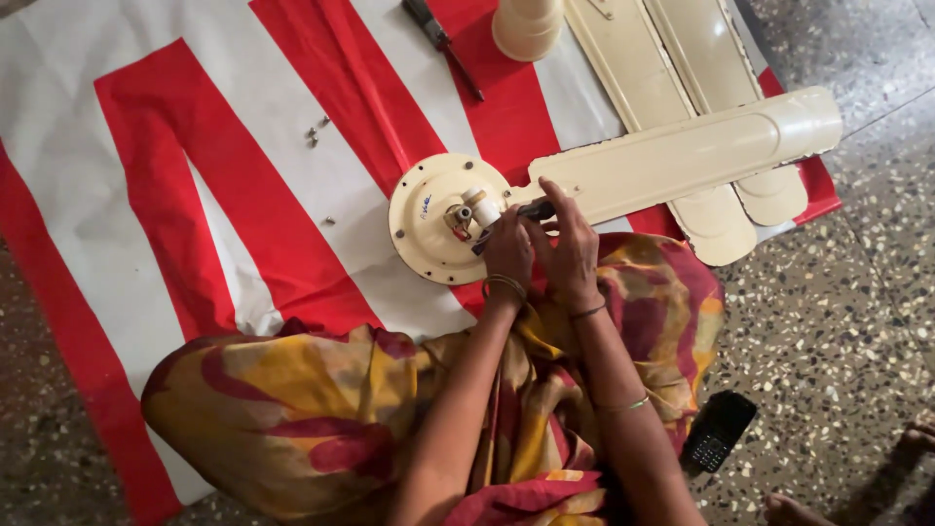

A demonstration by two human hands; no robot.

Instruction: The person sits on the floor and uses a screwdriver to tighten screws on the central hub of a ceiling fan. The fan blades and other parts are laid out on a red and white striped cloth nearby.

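A: Where the patterned orange-and-red garment [321, 409] fills the foreground and a black keypad phone [718, 431] lies on speckled stone floor [857, 321], what do the hands hold?

B: The left hand [508, 251] and right hand [570, 248] close together on a dark tool [536, 208] at the round cream motor housing [438, 216].

A: Progress?

B: One smooth cream blade [682, 156] sits at the housing; two blades [672, 68] lie beyond. Loose screws [317, 130] rest on striped cloth [195, 175], a screwdriver [443, 44] farther off.

A home floor: speckled terrazzo floor [857, 321] spread with a red-and-white striped cloth [195, 195] for fan parts.
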